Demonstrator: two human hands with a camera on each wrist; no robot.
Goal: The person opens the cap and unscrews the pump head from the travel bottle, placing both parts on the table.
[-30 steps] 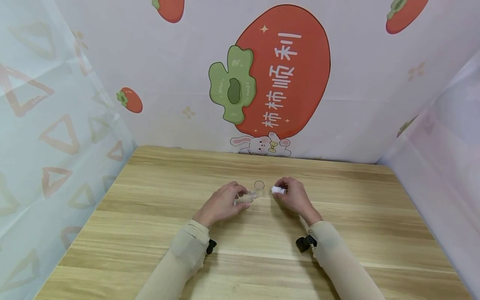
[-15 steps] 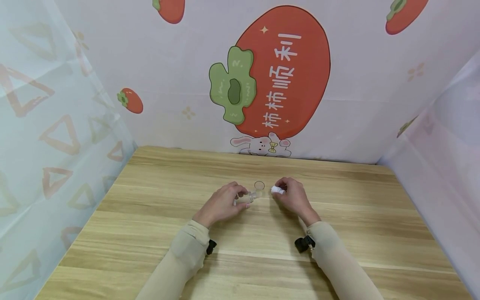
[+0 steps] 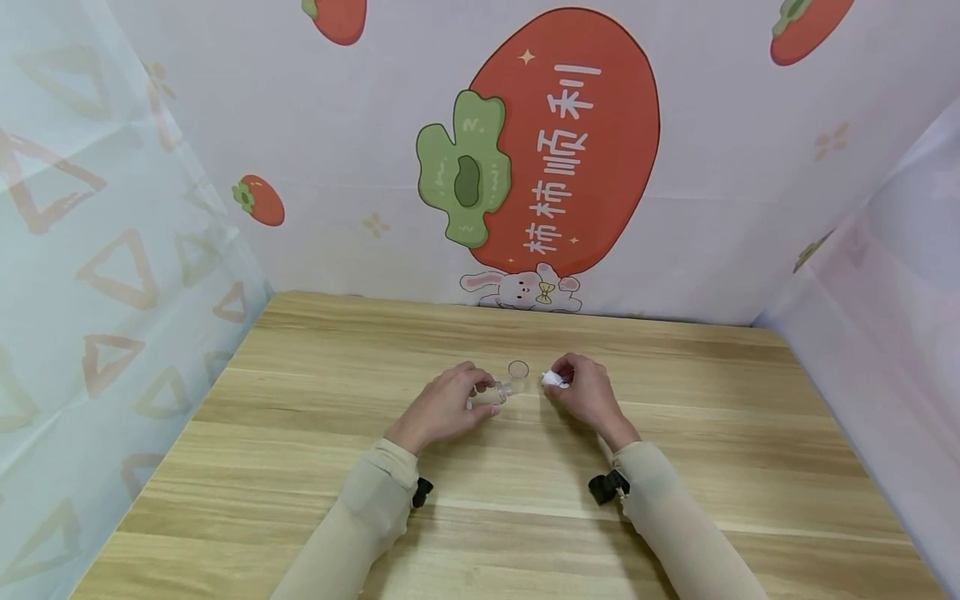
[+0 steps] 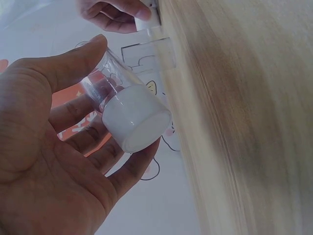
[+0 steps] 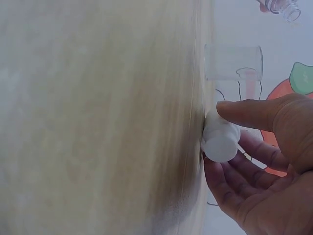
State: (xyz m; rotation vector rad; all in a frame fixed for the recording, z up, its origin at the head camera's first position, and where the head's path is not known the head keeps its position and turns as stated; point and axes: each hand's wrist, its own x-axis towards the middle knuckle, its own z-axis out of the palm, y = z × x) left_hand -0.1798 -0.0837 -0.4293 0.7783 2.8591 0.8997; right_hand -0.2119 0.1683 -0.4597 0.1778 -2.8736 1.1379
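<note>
My left hand (image 3: 450, 404) holds a small clear bottle (image 4: 115, 73) with a white base (image 4: 137, 120), thumb on one side and fingers on the other. The bottle lies tilted in the hand, its bare threaded neck (image 5: 288, 11) pointing right. My right hand (image 3: 588, 392) pinches a white stepped bottle top (image 5: 220, 139) between thumb and fingers, close over the table. Between the hands a clear cylindrical cover (image 5: 234, 62) stands on the table; from above, in the head view, its rim shows as a thin ring (image 3: 518, 362).
The wooden table (image 3: 480, 533) runs to a white back curtain (image 3: 337, 250) printed with persimmons and a rabbit. Patterned cloth (image 3: 135, 333) hangs at the left side, and a pale cloth (image 3: 885, 350) at the right. Dark wrist cameras (image 3: 602, 489) sit under the sleeves.
The white bottle top has turned in my right fingers, so its outline looks different. The right wrist has shifted very slightly left. My left hand and the bottle stay in place.
</note>
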